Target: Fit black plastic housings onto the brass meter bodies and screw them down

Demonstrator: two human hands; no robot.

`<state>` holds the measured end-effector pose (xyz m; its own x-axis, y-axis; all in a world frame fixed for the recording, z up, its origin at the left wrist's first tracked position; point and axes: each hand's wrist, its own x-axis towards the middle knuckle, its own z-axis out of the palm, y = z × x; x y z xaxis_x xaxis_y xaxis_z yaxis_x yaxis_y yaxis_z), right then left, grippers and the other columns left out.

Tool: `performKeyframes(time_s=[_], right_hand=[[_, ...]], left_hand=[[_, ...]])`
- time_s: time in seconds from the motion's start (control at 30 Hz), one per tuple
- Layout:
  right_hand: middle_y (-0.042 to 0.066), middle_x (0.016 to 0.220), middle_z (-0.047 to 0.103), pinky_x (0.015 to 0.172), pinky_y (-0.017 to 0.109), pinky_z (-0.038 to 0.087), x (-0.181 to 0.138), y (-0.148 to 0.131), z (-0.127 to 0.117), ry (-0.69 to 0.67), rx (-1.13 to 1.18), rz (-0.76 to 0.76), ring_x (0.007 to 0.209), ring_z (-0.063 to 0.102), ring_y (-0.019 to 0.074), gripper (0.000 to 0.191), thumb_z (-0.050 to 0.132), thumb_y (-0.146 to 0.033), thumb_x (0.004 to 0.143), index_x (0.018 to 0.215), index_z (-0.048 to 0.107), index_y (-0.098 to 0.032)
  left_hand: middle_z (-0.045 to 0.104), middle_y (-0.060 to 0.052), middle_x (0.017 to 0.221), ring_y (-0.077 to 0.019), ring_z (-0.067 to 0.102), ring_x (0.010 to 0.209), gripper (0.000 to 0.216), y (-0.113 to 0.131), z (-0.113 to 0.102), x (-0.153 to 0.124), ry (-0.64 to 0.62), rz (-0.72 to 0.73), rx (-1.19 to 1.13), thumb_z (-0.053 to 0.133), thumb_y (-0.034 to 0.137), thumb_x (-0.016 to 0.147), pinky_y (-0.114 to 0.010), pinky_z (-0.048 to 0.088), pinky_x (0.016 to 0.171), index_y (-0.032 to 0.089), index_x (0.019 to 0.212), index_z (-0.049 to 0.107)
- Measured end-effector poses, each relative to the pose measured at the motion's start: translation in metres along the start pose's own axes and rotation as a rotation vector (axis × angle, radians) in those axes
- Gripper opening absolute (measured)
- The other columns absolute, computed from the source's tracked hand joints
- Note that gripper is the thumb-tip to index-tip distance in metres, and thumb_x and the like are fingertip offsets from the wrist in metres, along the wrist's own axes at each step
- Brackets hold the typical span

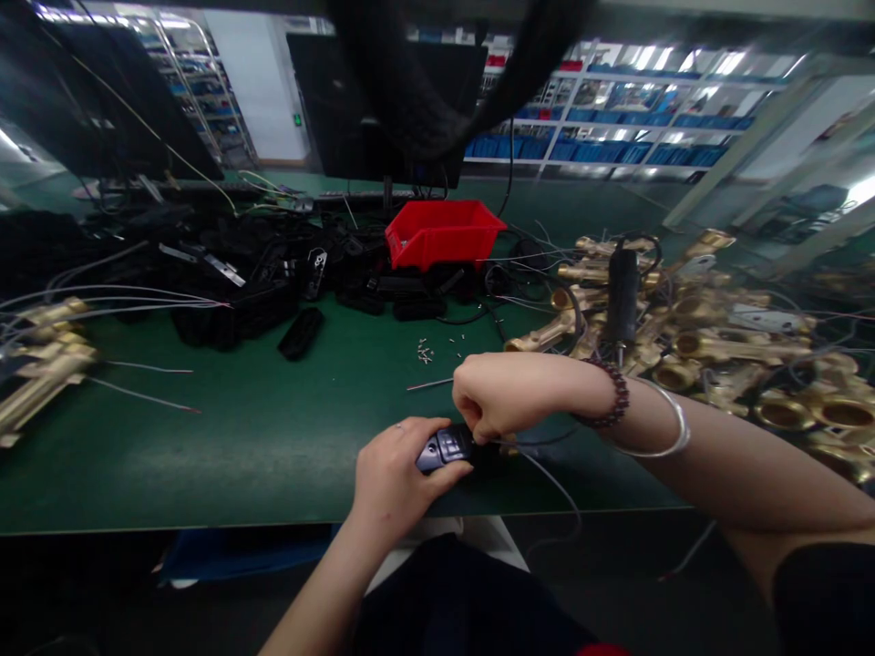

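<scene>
My left hand (395, 474) is closed around a small black plastic housing (444, 447) with a little display window, held at the near edge of the green mat (273, 437). My right hand (502, 394) is clenched into a fist just above the housing's right end, touching it. What its fingers grip is hidden. A thin grey wire (553, 483) runs from under the right hand off the table's edge. The right wrist wears a dark bead bracelet and a silver bangle.
A red bin (441, 232) stands at the middle back among black plastic parts (239, 301). Brass fittings with wires (717, 346) are piled at the right, more brass pieces (41, 364) at the left. Small screws (427, 351) lie loose mid-mat. Monitors stand behind.
</scene>
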<state>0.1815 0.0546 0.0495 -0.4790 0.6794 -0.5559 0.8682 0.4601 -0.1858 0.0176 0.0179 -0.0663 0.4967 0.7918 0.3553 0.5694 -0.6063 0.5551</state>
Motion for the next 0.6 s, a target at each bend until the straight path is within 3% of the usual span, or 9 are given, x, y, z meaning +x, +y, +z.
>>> performKeyframes(time_s=[0.3, 0.6], right_hand=[[0.000, 0.053, 0.061, 0.048, 0.020, 0.032, 0.001, 0.002, 0.007, 0.012, 0.054, -0.068, 0.051, 0.051, 0.0108, 0.005, 0.068, -0.012, 0.067, 0.067, 0.072, -0.014], [-0.001, 0.062, 0.066, 0.049, 0.017, 0.042, 0.002, 0.033, 0.031, 0.014, 0.612, 0.005, 0.053, 0.058, 0.0114, 0.009, 0.069, -0.017, 0.069, 0.076, 0.071, -0.013]], left_hand=[[0.071, -0.003, 0.092, -0.0202, 0.066, 0.082, 0.034, 0.001, 0.000, 0.000, -0.006, 0.002, -0.008, 0.074, 0.033, 0.071, -0.030, 0.053, 0.073, 0.021, 0.101, 0.064], [0.071, -0.003, 0.094, -0.0197, 0.066, 0.083, 0.036, -0.001, 0.002, 0.000, 0.011, -0.010, 0.004, 0.075, 0.034, 0.070, -0.029, 0.053, 0.074, 0.022, 0.102, 0.064]])
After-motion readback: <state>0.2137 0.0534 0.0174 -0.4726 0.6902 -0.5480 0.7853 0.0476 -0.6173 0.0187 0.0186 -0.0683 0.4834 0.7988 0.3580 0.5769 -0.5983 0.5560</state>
